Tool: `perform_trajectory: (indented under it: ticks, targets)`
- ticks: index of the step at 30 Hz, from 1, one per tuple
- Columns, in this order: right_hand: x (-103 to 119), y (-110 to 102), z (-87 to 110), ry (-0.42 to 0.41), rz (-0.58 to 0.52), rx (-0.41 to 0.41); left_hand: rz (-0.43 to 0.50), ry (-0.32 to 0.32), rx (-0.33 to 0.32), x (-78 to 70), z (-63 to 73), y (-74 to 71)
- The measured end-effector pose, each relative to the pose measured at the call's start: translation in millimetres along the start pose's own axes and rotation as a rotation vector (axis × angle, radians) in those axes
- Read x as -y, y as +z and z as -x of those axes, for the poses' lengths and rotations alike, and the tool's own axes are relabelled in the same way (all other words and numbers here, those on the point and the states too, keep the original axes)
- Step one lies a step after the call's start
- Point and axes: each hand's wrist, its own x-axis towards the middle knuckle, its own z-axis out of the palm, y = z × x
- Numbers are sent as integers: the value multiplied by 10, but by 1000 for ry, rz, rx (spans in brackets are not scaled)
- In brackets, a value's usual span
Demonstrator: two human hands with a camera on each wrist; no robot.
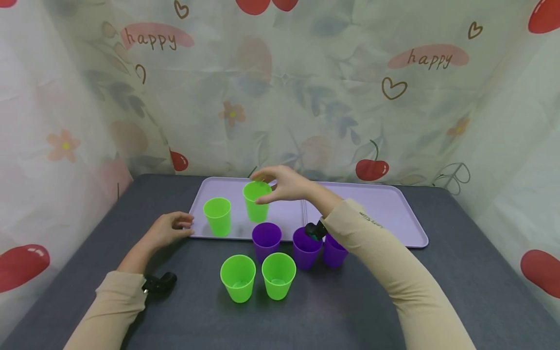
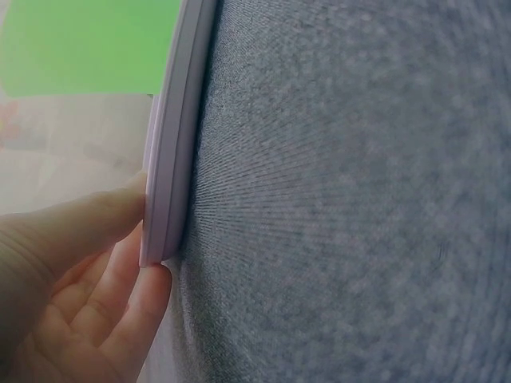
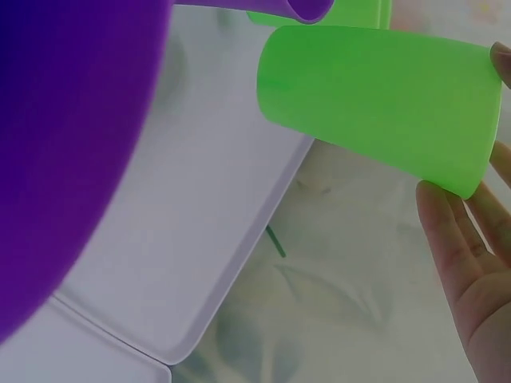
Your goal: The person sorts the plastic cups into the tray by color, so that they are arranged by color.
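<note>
My right hand (image 1: 284, 183) holds a green cup (image 1: 255, 206) near its rim, thumb on the near side and fingers behind. The cup is upright over the tray. In the right wrist view, fingertips (image 3: 443, 191) meet the cup's rim end. Another green cup (image 1: 217, 218) stands on the left part of the lilac tray (image 1: 363, 206). At the tray's front left corner, my left hand (image 1: 168, 228) touches the edge with thumb and fingertips, its fingers fairly straight. The left wrist view has the thumb (image 2: 96, 219) against the tray's rim (image 2: 169, 175).
Two green cups (image 1: 238, 279) stand upright on the dark tablecloth (image 1: 332, 311) in front. Behind them are three purple cups (image 1: 267, 240) along the tray's front edge, partly under my right forearm. A patterned curtain (image 1: 280, 97) encloses the back and sides.
</note>
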Motion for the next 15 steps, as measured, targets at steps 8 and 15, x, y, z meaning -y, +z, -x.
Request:
perform_trajectory:
  ticks: [8, 15]
  targets:
    - [3, 75, -84, 18, 3, 38, 5, -20, 9, -1, 2, 0]
    - [28, 119, -143, 27, 24, 67, 7, -21, 6, -14, 7, -4]
